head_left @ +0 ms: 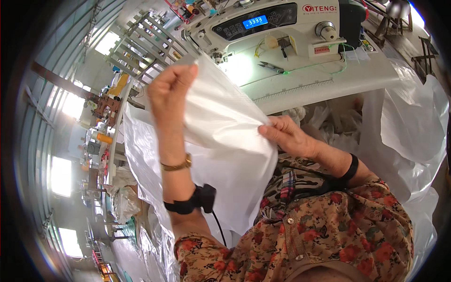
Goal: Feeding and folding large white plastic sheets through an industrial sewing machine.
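Note:
Between my two hands a white plastic sheet [221, 108] is stretched, its upper edge slanting down from left to right. My left hand [171, 91] is raised and pinches the sheet's upper corner between thumb and fingers. Lower and to the right, my right hand [290, 136] grips the same edge, thumb on top. The rest of the sheet hangs down over my lap. Just beyond the raised corner stands a white sewing machine [305, 23] with a lit display, its lamp shining on the bed.
Thread snips [271, 67] lie on the machine bed behind a printed ruler [293, 91]. A green thread runs near them. More translucent plastic sheeting [413, 127] drapes at the right. A long bench with yellow thread spools [103, 138] stretches along the left, with a metal rack [145, 44] behind.

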A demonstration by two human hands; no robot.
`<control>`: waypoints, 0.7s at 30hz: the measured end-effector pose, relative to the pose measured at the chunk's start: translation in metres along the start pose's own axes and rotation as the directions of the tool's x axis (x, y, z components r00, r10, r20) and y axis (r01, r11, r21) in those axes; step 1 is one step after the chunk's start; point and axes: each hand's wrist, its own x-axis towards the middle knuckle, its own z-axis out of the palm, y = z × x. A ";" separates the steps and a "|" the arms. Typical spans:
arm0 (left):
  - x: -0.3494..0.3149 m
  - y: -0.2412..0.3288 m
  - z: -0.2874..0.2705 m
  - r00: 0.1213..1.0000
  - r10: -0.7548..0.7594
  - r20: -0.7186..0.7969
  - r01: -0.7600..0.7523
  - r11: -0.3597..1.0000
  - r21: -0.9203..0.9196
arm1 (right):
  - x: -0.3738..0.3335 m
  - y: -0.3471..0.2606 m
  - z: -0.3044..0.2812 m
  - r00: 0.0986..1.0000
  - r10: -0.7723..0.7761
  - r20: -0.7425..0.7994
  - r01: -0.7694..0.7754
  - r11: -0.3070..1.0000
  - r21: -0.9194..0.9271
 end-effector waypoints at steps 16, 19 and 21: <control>-0.059 -0.051 0.058 0.999 -0.021 -0.037 0.022 1.000 0.000 | 0.074 0.004 -0.039 0.999 0.048 -0.007 -0.048 0.961 -0.274; -0.062 -0.052 0.054 0.995 -0.100 -0.029 0.099 0.995 -0.023 | 0.067 0.011 -0.018 0.992 -0.061 -0.110 0.032 0.969 -0.247; -0.064 -0.058 0.057 0.981 -0.195 -0.004 0.194 0.980 -0.040 | 0.061 0.005 -0.012 0.978 -0.036 -0.207 -0.050 0.918 -0.395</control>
